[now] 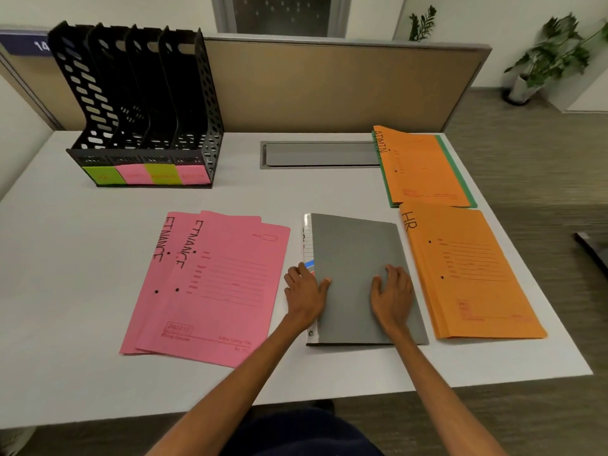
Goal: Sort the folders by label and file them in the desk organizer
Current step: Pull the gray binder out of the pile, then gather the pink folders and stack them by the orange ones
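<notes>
A grey folder [352,255] lies flat in the middle of the white desk [82,291]. My left hand [304,292] rests at its left edge with the thumb over the cover and the fingers at the spine. My right hand [393,291] lies flat on the cover, fingers spread. Two pink folders [220,284] marked FINANCE overlap to the left. An orange stack [467,274] marked HR lies to the right. Behind it an orange folder [421,166] marked ADMIN lies on a green one [459,172]. The black desk organizer [138,103] stands at the back left with several slots, each with a coloured label.
A grey cable hatch [320,154] is set into the desk behind the grey folder. A tan partition [329,87] runs along the desk's back edge. A potted plant [539,60] stands on the floor at the far right.
</notes>
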